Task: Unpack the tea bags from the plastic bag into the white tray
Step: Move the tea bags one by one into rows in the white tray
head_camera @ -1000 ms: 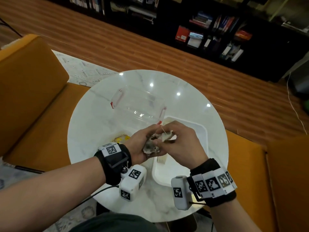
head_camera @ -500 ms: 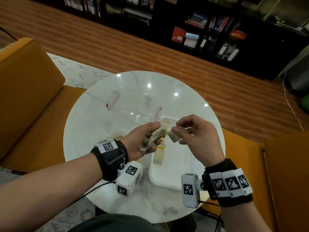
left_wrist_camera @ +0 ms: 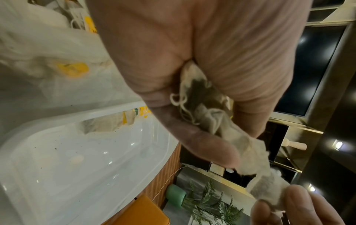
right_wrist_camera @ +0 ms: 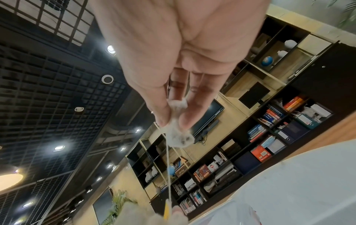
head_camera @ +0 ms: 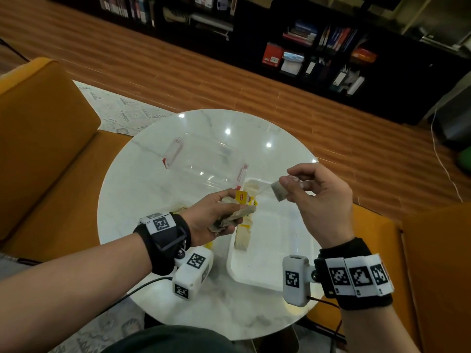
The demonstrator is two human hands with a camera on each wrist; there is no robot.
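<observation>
Warm, dim room light comes from ceiling spots, which glare as white dots on my glossy tabletop. The head view bends at its edges. Both wrist views blur my fingers up close, grainy and smeared.

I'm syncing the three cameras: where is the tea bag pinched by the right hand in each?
Head: tea bag right of centre, above the white tray.
Left wrist: bottom right.
Right wrist: centre, string hanging.
Shared landmark: its string running to the left hand.

Tray on table (near right), plastic bag behind, w/ tea bags inside tray.
</observation>
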